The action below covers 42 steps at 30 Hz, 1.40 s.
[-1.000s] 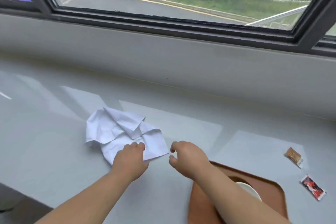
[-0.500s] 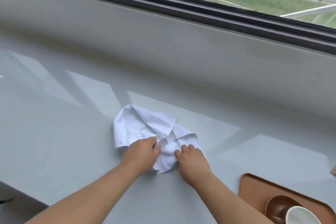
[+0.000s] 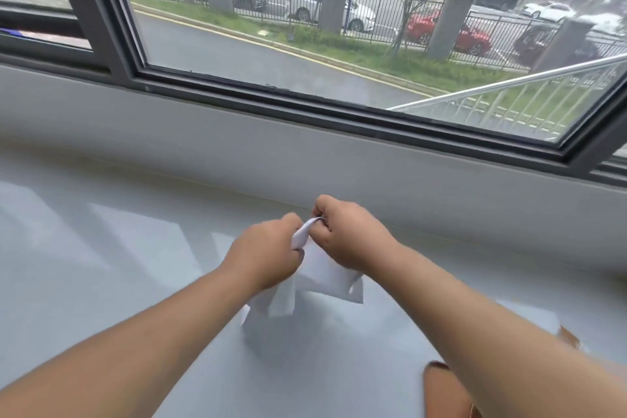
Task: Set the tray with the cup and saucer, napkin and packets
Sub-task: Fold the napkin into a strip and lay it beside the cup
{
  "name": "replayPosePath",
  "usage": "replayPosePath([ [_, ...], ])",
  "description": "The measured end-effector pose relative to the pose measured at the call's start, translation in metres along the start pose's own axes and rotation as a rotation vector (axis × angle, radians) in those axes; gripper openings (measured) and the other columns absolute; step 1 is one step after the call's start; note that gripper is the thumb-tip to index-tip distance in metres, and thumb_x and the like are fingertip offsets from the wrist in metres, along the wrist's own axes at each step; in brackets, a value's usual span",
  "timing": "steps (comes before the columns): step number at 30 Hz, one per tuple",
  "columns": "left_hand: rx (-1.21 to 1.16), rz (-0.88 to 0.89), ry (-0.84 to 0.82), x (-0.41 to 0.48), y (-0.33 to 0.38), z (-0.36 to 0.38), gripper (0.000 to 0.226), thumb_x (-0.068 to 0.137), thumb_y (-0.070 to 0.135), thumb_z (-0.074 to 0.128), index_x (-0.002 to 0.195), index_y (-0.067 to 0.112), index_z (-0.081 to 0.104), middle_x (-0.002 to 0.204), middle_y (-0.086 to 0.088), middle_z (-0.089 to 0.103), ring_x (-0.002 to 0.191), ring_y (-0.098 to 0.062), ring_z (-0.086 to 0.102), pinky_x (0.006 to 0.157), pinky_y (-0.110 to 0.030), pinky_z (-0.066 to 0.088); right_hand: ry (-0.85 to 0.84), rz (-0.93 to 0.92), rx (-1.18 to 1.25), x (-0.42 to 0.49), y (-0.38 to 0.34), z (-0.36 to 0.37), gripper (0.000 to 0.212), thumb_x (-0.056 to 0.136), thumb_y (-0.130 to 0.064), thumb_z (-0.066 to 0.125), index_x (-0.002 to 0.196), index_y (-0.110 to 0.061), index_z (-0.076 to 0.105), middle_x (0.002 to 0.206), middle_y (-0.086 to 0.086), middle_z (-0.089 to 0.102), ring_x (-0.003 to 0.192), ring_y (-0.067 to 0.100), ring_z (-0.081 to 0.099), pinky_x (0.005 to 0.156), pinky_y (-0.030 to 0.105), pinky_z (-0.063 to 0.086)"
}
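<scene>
A white napkin (image 3: 322,276) hangs in the air above the grey counter, gripped at its top by both hands. My left hand (image 3: 268,251) pinches its upper left part and my right hand (image 3: 346,234) pinches the top edge right beside it. The napkin's lower folds dangle below the hands. A corner of the brown tray (image 3: 441,387) shows at the bottom right, mostly covered by my right forearm. A brown packet (image 3: 568,338) peeks out beyond that forearm. The cup and saucer are hidden.
The pale grey counter (image 3: 118,265) stretches left and forward to a low grey wall under a dark-framed window (image 3: 305,102). Outside are a road, a fence and parked cars.
Both hands have gripped the napkin and lifted it off the counter. The view has tilted up, so the window fills the top and the tray has slid mostly out of sight.
</scene>
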State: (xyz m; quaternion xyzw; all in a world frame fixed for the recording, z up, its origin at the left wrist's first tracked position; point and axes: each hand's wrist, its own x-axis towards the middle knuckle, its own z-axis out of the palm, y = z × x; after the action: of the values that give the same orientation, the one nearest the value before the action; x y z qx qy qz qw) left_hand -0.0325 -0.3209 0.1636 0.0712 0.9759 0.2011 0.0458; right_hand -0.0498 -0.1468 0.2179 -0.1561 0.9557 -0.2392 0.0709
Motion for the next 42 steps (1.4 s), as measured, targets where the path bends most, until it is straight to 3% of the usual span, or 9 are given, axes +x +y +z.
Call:
replayPosePath([
  [5,0.228,-0.015,0.035,0.035,-0.022,-0.055,0.008,0.087,0.024,0.049,0.082,0.029,0.051,0.093,-0.002,0.071,0.076,-0.03,0.056,0.056,-0.033,0.039,0.093,-0.135,-0.364,0.001,0.018,-0.079,0.012,0.083,-0.034,0.051,0.087,-0.025,0.058,0.075,-0.005,0.06,0.071,0.027,0.056,0.052,0.033,0.04],
  [8,0.389,0.028,0.03,0.054,-0.032,-0.086,0.011,0.094,0.029,0.051,0.091,0.028,0.062,0.101,-0.003,0.074,0.088,-0.031,0.064,0.068,-0.036,0.048,0.092,-0.119,-0.566,-0.002,0.041,-0.114,0.009,0.087,-0.03,0.049,0.083,-0.024,0.054,0.083,-0.002,0.063,0.075,0.028,0.056,0.056,0.032,0.036],
  [12,0.464,0.144,0.263,0.074,-0.01,-0.136,0.016,0.1,0.037,0.051,0.095,0.023,0.055,0.104,-0.007,0.074,0.094,-0.033,0.068,0.074,-0.038,0.039,0.239,0.033,-0.674,-0.007,0.067,-0.157,0.019,0.096,-0.022,0.045,0.095,-0.016,0.063,0.1,0.007,0.065,0.092,0.035,0.064,0.064,0.035,0.045],
  [18,0.373,0.41,0.643,0.069,0.038,-0.19,0.01,0.089,0.008,0.057,0.084,0.014,0.051,0.08,-0.015,0.065,0.067,-0.039,0.059,0.059,-0.04,0.039,0.659,0.007,-0.629,-0.037,0.067,-0.204,0.018,0.093,-0.011,0.049,0.095,-0.01,0.067,0.091,0.014,0.065,0.081,0.041,0.061,0.063,0.039,0.044],
  [21,0.444,0.531,0.734,0.05,0.036,-0.188,0.01,0.078,-0.001,0.066,0.083,0.004,0.058,0.069,-0.02,0.064,0.057,-0.043,0.063,0.051,-0.041,0.043,0.71,-0.048,-0.631,-0.061,0.066,-0.2,0.019,0.092,-0.008,0.052,0.101,-0.008,0.068,0.092,0.015,0.066,0.08,0.041,0.062,0.062,0.04,0.048],
  [27,0.569,0.592,0.417,0.001,-0.003,-0.106,0.018,0.066,0.001,0.07,0.08,0.007,0.062,0.072,-0.014,0.06,0.06,-0.036,0.063,0.054,-0.044,0.05,0.401,-0.054,-0.634,-0.122,0.099,-0.108,0.015,0.079,0.003,0.061,0.088,-0.008,0.066,0.086,0.014,0.058,0.074,0.037,0.057,0.065,0.045,0.051],
  [34,0.672,0.173,-0.058,-0.075,-0.062,0.038,0.023,0.08,0.004,0.053,0.085,0.025,0.047,0.09,0.004,0.058,0.069,-0.025,0.05,0.06,-0.035,0.035,0.047,-0.078,-0.597,-0.18,0.145,0.042,0.027,0.056,0.004,0.066,0.059,-0.019,0.053,0.069,0.0,0.051,0.062,0.024,0.047,0.05,0.032,0.033],
  [37,0.585,0.028,-0.286,-0.117,-0.082,0.084,0.014,0.089,0.014,0.044,0.086,0.026,0.039,0.087,0.009,0.051,0.075,-0.02,0.049,0.062,-0.034,0.037,-0.082,-0.087,-0.568,-0.206,0.159,0.105,0.021,0.068,-0.001,0.061,0.07,-0.021,0.059,0.075,-0.001,0.05,0.069,0.024,0.047,0.056,0.034,0.034],
  [42,0.403,-0.154,-0.453,-0.186,-0.103,0.137,0.012,0.094,0.024,0.046,0.089,0.03,0.055,0.092,0.008,0.063,0.086,-0.018,0.061,0.073,-0.035,0.051,-0.264,-0.009,-0.461,-0.248,0.18,0.176,0.029,0.081,-0.002,0.046,0.094,-0.021,0.062,0.092,0.001,0.055,0.086,0.027,0.054,0.061,0.035,0.037],
])
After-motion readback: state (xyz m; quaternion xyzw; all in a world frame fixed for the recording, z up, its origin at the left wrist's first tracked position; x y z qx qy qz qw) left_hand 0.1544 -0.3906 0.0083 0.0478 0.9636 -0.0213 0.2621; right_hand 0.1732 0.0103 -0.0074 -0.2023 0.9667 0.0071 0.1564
